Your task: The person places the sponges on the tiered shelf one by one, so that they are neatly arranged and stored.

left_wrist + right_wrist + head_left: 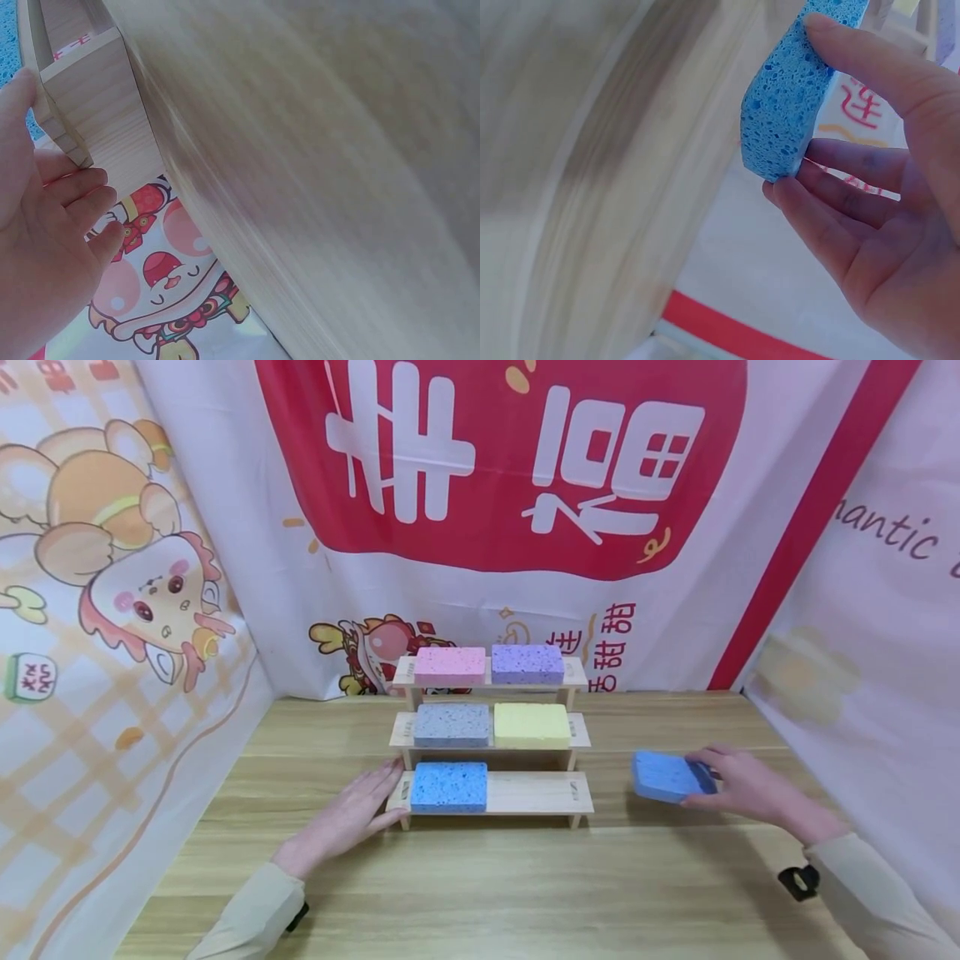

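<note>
A three-tier wooden display shelf (532,793) stands on the table. My left hand (352,814) holds the left end of its lowest tier, with the thumb at the front edge and the fingers along the end, as the left wrist view shows. My right hand (738,785) holds a blue sponge (667,777) to the right of the shelf, thumb on one face and fingers on the other in the right wrist view. Another blue sponge (450,787) sits on the left half of the lowest tier; the right half of that tier is bare.
On the middle tier sit a grey-blue sponge (452,725) and a yellow sponge (531,725). The top tier carries a pink sponge (450,666) and a purple sponge (527,664). Printed cloth (480,602) hangs behind and on both sides of the wood-grain table (510,893).
</note>
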Demonstrator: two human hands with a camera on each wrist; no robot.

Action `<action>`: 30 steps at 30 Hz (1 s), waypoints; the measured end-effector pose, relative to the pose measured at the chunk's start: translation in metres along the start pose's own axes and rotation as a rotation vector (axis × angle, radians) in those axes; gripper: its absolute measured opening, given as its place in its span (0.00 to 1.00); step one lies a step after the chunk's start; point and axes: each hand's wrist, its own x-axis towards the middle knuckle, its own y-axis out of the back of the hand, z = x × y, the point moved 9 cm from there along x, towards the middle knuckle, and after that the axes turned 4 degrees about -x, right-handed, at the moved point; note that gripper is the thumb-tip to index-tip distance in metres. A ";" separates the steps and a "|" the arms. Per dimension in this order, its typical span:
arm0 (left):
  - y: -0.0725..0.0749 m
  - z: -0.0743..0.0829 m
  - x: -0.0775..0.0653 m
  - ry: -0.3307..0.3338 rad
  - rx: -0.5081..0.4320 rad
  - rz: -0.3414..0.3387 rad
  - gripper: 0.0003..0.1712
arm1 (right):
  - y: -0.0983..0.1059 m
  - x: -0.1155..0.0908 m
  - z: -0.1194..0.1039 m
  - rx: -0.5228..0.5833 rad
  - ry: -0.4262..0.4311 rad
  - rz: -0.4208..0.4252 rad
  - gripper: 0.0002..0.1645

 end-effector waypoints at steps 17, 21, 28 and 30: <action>0.000 0.001 0.001 -0.021 0.033 0.010 0.44 | 0.016 0.005 -0.057 -0.010 0.065 -0.029 0.43; 0.000 0.000 0.001 -0.025 0.043 0.009 0.45 | 0.017 0.007 -0.070 -0.020 0.072 -0.031 0.43; 0.001 0.001 0.000 -0.029 0.041 0.017 0.45 | 0.010 0.015 -0.088 -0.034 0.046 -0.071 0.44; 0.001 0.001 0.000 -0.032 0.040 0.021 0.45 | 0.009 0.017 -0.093 -0.039 0.043 -0.069 0.44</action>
